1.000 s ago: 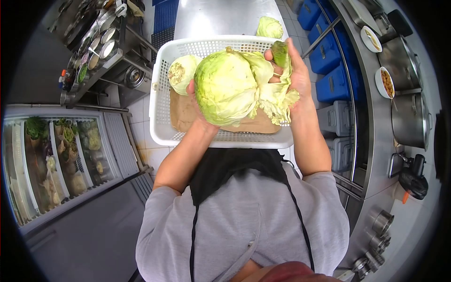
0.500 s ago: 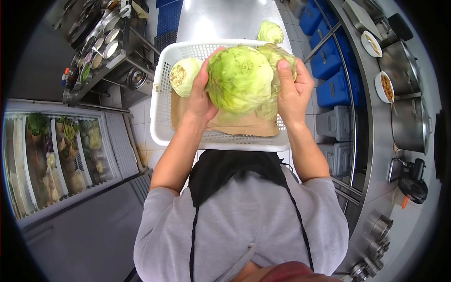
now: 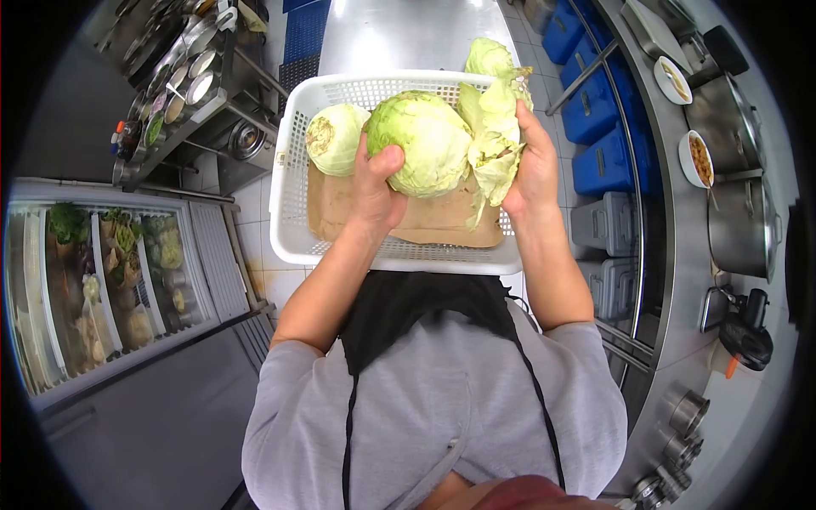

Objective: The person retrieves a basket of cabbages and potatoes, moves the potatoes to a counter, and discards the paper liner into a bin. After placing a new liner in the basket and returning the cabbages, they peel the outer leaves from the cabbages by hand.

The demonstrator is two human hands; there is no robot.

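Note:
A large green cabbage (image 3: 422, 140) is gripped from its left side by my left hand (image 3: 377, 183), the thumb across its front. My right hand (image 3: 534, 161) is closed round several loose, wilted cabbage leaves (image 3: 491, 140), which hang beside the cabbage's right side. Both are held over a white perforated basket (image 3: 293, 225). Inside it, brown paper (image 3: 442, 228) lines the bottom. A second, paler cabbage (image 3: 337, 140) sits in the basket's left part, its cut stem showing. Another piece of cabbage (image 3: 489, 56) lies behind the basket on the metal table, partly covered by the leaves.
The steel table (image 3: 408, 34) extends behind the basket. On the left stand a shelf of pans (image 3: 202, 88) and a glass-topped fridge of vegetables (image 3: 110, 280). At right, blue bins (image 3: 599, 161) sit under a counter with bowls (image 3: 697, 158) and large pots (image 3: 741, 225).
The cabbage has turned and shifted slightly left. The leaves in my right hand have come away from its side and opened out. My left thumb has moved onto the cabbage's front.

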